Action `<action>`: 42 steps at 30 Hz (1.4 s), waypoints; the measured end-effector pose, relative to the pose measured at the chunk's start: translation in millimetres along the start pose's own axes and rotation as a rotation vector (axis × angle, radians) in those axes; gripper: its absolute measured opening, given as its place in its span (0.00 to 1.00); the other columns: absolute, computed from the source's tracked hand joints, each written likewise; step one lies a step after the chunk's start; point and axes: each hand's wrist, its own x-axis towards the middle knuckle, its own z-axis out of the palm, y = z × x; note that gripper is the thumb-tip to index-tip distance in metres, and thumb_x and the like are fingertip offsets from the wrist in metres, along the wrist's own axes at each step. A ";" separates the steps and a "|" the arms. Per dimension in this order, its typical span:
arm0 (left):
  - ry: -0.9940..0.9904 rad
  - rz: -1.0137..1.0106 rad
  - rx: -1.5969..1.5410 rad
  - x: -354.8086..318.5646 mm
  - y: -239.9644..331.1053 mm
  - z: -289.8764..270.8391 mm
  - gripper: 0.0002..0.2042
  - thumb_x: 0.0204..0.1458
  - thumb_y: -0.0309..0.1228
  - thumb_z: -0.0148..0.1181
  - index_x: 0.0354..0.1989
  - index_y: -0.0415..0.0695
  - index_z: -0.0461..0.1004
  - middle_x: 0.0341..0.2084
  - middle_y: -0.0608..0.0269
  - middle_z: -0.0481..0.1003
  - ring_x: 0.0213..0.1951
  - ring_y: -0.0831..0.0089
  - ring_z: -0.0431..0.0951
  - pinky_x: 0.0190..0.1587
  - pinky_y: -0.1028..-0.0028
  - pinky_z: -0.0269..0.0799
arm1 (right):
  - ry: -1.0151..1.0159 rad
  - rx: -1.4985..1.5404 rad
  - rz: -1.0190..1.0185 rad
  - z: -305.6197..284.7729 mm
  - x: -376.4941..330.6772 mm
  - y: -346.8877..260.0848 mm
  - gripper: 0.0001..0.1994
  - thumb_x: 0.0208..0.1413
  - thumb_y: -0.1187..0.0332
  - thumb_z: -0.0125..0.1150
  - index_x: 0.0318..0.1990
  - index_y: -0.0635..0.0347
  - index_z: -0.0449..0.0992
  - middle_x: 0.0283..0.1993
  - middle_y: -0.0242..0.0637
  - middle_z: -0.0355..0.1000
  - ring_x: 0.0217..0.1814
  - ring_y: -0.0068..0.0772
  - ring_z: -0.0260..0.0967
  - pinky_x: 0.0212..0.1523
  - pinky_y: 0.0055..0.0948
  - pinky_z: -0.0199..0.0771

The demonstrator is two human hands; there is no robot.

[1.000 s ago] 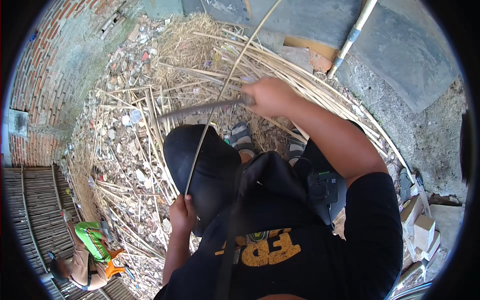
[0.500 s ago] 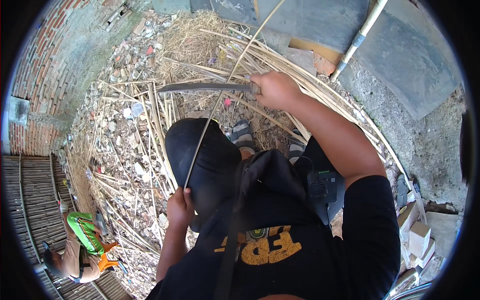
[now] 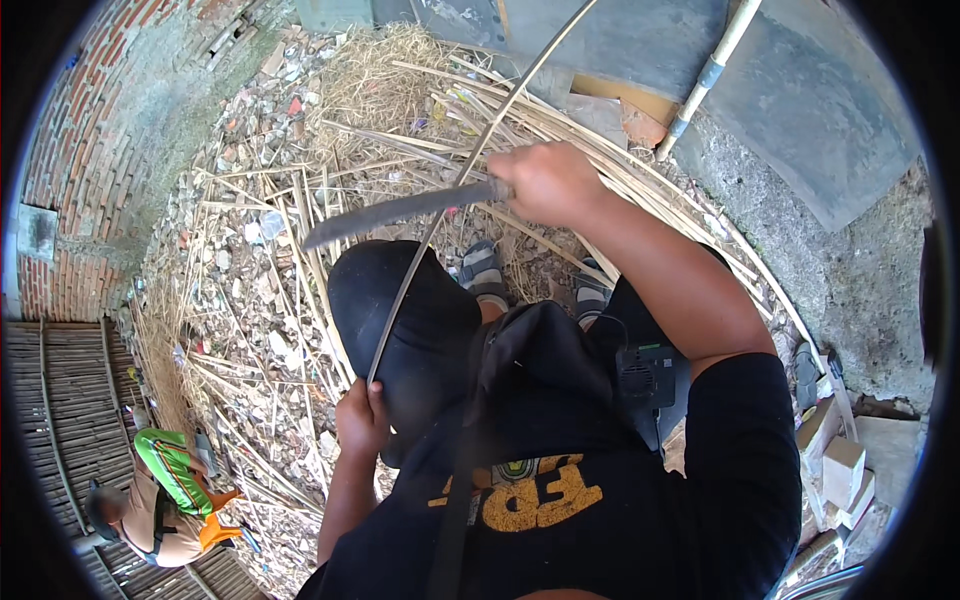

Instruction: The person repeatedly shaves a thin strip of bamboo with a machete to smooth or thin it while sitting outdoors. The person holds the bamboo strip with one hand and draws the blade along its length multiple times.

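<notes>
My left hand (image 3: 362, 418), closed with the thumb on top, grips the lower end of a long thin bamboo strip (image 3: 408, 283). The strip runs up past my dark-clothed knee and bends away to the top of the view. In my right hand (image 3: 548, 183) is the handle of a machete (image 3: 395, 209), fingers wrapped round it. Its long dark blade points left and crosses the strip just beyond the knee. Whether the edge touches the strip I cannot tell.
Loose bamboo strips (image 3: 590, 150) lie in a curved heap at the far right. Dry straw (image 3: 390, 75) and rubble (image 3: 265, 290) cover the ground. A pole (image 3: 712, 75) leans by grey sheets. Another person (image 3: 165, 510) sits at lower left. Pale blocks (image 3: 843, 470) stand at right.
The machete's tip has swung down toward me, so the blade now slants. My right hand has shifted slightly left and nearer. The strip bows more, while my left hand stays nearly in place.
</notes>
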 end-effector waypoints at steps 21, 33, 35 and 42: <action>-0.066 0.059 -0.152 9.1 -8.0 -9.0 0.19 0.68 0.38 0.50 0.26 0.37 0.65 0.15 0.44 0.68 0.20 0.41 0.71 0.24 0.54 0.63 | 0.304 0.010 -0.047 15.9 3.4 23.1 0.09 0.45 0.69 0.66 0.35 0.50 0.77 0.28 0.35 0.77 0.30 0.41 0.78 0.32 0.43 0.80; -0.080 -0.002 -0.181 7.9 -8.2 -8.7 0.19 0.69 0.39 0.47 0.27 0.38 0.66 0.14 0.45 0.68 0.19 0.43 0.71 0.24 0.56 0.63 | 0.134 0.055 -0.082 3.5 0.5 -5.2 0.09 0.45 0.68 0.66 0.35 0.50 0.75 0.30 0.38 0.77 0.34 0.46 0.78 0.35 0.46 0.78; -0.064 0.029 -0.134 9.0 -10.4 -6.4 0.19 0.69 0.38 0.47 0.27 0.38 0.66 0.14 0.44 0.68 0.19 0.42 0.72 0.24 0.55 0.63 | 0.079 0.067 -0.088 3.8 -0.7 -9.0 0.09 0.44 0.68 0.65 0.35 0.51 0.76 0.29 0.38 0.76 0.33 0.47 0.78 0.34 0.45 0.78; -0.034 0.031 -0.103 10.1 -4.9 -9.0 0.17 0.68 0.38 0.48 0.29 0.39 0.68 0.14 0.44 0.70 0.20 0.40 0.74 0.23 0.52 0.65 | 0.095 0.065 0.069 -7.5 8.4 20.3 0.07 0.49 0.67 0.63 0.37 0.51 0.78 0.30 0.41 0.78 0.38 0.49 0.79 0.38 0.48 0.79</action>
